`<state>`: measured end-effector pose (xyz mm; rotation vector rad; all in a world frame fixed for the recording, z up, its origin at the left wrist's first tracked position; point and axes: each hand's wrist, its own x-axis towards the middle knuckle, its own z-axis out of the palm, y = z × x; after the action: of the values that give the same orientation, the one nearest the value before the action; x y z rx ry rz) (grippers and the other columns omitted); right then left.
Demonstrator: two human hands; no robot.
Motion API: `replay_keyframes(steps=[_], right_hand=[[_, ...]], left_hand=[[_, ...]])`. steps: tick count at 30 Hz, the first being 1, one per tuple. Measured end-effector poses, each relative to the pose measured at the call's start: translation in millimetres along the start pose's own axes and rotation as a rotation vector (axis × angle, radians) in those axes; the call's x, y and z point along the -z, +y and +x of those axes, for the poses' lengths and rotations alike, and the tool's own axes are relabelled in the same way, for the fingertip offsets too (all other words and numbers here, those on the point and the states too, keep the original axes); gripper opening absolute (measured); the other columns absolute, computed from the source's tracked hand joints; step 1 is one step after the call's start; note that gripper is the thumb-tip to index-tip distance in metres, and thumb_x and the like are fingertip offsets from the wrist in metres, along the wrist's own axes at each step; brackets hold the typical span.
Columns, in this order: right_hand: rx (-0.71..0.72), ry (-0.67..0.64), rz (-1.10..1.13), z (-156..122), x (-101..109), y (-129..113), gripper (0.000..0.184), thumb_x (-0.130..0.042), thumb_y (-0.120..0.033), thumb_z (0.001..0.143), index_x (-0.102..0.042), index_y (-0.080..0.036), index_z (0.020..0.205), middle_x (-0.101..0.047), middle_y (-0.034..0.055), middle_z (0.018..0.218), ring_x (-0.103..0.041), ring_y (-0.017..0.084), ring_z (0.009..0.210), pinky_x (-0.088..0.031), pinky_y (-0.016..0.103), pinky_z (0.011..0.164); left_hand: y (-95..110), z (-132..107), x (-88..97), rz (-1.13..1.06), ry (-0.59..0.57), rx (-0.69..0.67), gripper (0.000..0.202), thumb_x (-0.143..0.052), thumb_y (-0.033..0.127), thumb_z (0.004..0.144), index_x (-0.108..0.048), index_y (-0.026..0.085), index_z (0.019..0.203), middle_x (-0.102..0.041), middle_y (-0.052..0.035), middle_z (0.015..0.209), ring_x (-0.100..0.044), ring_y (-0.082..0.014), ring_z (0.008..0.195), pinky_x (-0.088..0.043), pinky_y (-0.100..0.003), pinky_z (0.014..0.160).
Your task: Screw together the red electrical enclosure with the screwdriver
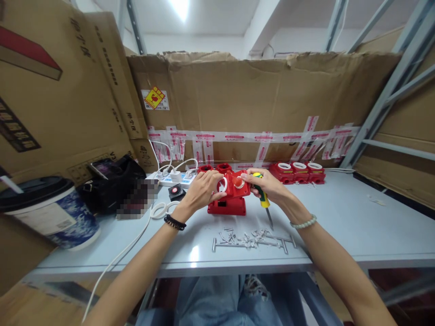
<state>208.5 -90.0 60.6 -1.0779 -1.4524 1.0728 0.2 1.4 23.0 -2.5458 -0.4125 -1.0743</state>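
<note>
My left hand (203, 189) grips the left side of a red plastic housing (234, 186), which rests on top of a second red piece (227, 207) on the grey table. My right hand (268, 185) touches the right side of the housing with its fingertips. That same hand holds a screwdriver (263, 199) with a yellow and green handle, blade pointing down at the table. Several silver screws and bolts (251, 240) lie scattered on the table just in front of the red parts.
Three more red housings (299, 172) stand at the back right. A white power strip (175, 179) with plugged chargers, a black bag (112, 185) and a lidded cup (50, 213) sit at the left. Cardboard sheets (258, 99) wall the table's back and left. A white cable (125, 249) crosses the table.
</note>
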Motion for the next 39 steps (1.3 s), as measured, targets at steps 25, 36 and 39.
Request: replay_keyframes(steps=[25,36,39], right_hand=[[0.723,0.225,-1.371,-21.4,-57.5,16.3,0.027,-0.037,-0.024,0.091,-0.063,-0.018,0.085,-0.059,0.0024,0.069,-0.042,0.008,0.050,-0.022,0.026,0.044],[0.586,0.282,-0.760,-11.5,-39.7,8.9,0.024,-0.051,-0.036,0.084,-0.060,-0.015,0.074,-0.059,0.0005,0.065,-0.047,0.009,0.056,-0.038,0.023,0.058],[0.612,0.248,-0.853,-12.5,-41.1,11.6,0.024,-0.050,-0.035,0.085,-0.062,-0.015,0.079,-0.060,0.0019,0.069,-0.049,0.010,0.059,-0.038,0.024,0.058]], left_hand=[[13.3,15.0,-6.4,-1.456,0.096,1.089,0.054,-0.026,0.065,0.083,-0.044,0.018,0.066,-0.040,0.0042,0.047,-0.034,-0.0077,0.035,-0.028,-0.020,0.037],[16.2,4.0,1.6,-0.930,0.267,0.572,0.035,-0.055,0.033,0.082,-0.042,0.023,0.112,-0.048,-0.0067,0.116,-0.053,-0.0168,0.103,-0.046,-0.032,0.087],[13.0,5.5,-2.5,-1.025,0.293,0.748,0.033,-0.052,0.038,0.082,-0.041,0.021,0.108,-0.055,-0.0032,0.096,-0.059,-0.0124,0.080,-0.049,-0.027,0.073]])
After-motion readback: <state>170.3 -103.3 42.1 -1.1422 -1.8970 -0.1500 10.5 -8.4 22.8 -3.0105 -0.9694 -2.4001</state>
